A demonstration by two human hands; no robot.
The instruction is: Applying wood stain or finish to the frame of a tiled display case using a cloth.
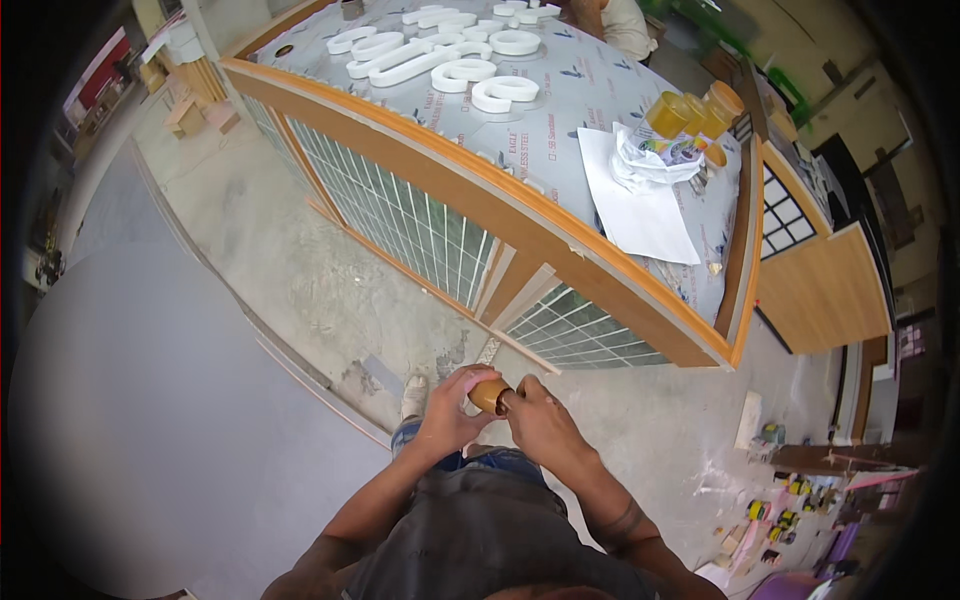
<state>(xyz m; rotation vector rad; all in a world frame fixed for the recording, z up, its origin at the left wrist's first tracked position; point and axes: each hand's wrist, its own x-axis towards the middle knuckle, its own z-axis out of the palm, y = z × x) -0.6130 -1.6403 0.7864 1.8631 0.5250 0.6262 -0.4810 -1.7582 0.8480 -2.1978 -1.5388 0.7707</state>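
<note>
In front of my waist, my left hand [458, 412] is wrapped around a small tan, rounded container [488, 396], tilted so its dark opening points to the right. My right hand [543, 418] is closed at that opening, its fingertips touching or just inside the rim. Whatever those fingers pinch is mostly hidden; a thin end may show at the mouth. Beyond my hands stands a wood-framed counter [560, 232] with gridded glass panels, its top covered in printed grey sheeting.
On the counter lie white raised letters [440, 60], a white paper sheet [640, 215], a crumpled white cloth [640, 165] and several amber jars [690, 115]. Another person [625, 28] is at its far side. A large grey panel [190, 420] lies left; tools [785, 520] lie at right.
</note>
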